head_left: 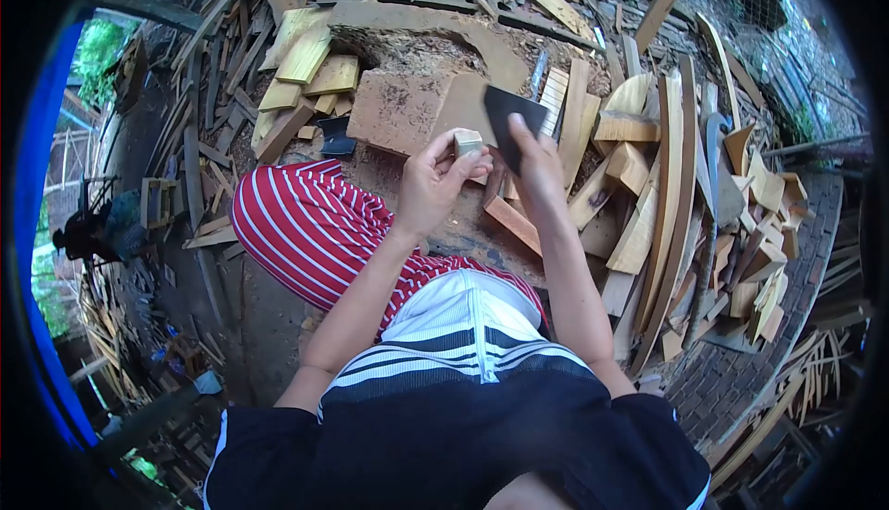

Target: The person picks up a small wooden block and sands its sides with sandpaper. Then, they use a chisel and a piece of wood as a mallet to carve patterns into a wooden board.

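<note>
In front of a big wooden block (394, 107), my left hand (431, 186) pinches a small pale wooden piece (468, 143) between thumb and fingers. My right hand (539, 165) is closed on a dark, flat, angular piece (509, 119), with the thumb pressed on its broad face. I cannot tell whether this is a blade or a stiff sheet. Its lower edge is close to the right of the small wooden piece. Below the hands are my legs, under red striped cloth (310, 223).
Pale wood offcuts (306, 56) are stacked left of the big block, near a small black object (337, 137). On the right stand long curved boards (669, 204) and a heap of cut pieces (764, 260). A reddish wooden bar (512, 225) lies beneath my right wrist.
</note>
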Demonstrator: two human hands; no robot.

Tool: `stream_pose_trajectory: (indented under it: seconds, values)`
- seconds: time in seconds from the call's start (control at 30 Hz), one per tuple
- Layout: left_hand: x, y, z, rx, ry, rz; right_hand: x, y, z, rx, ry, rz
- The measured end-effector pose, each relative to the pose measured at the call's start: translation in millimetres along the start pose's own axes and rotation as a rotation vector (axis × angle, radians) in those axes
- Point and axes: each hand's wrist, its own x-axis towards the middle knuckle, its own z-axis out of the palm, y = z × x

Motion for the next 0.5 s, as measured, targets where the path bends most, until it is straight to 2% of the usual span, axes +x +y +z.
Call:
stream_pose_trajectory:
  seconds: [0.03,0.1,0.17,0.23,0.27,0.33,0.37,0.43,0.5]
  values:
    - [1,-1,-2,0.001,0.012,0.009,-2,-3,-3,0.008,0.047,-0.032]
    - [1,-4,-7,-0.119,-0.103,-0.002,-2,-4,-13,-0.040,-0.055,-0.105]
    - [2,-10,-7,-0.129,-0.070,-0.036,-6,0,-16,-0.072,-0.071,-0.121]
    - [3,-16,1,-0.181,0.015,-0.087,-24,-10,-6,-0.283,-0.125,-0.301]
    - [3,-15,3,-0.181,0.009,-0.085,-35,-19,1,-0.417,-0.133,-0.325]
    - [3,-6,7,0.100,0.057,-0.110,-41,-11,8,-0.520,-0.144,-0.557]
    - [5,-5,8,0.104,0.054,-0.105,-43,-11,11,-0.551,-0.156,-0.654]
    - [6,-5,12,0.150,0.013,0.051,-42,-11,13,-0.602,-0.156,-0.686]
    - [9,-7,17,0.213,0.058,0.111,-43,-10,15,-0.655,-0.157,-0.713]
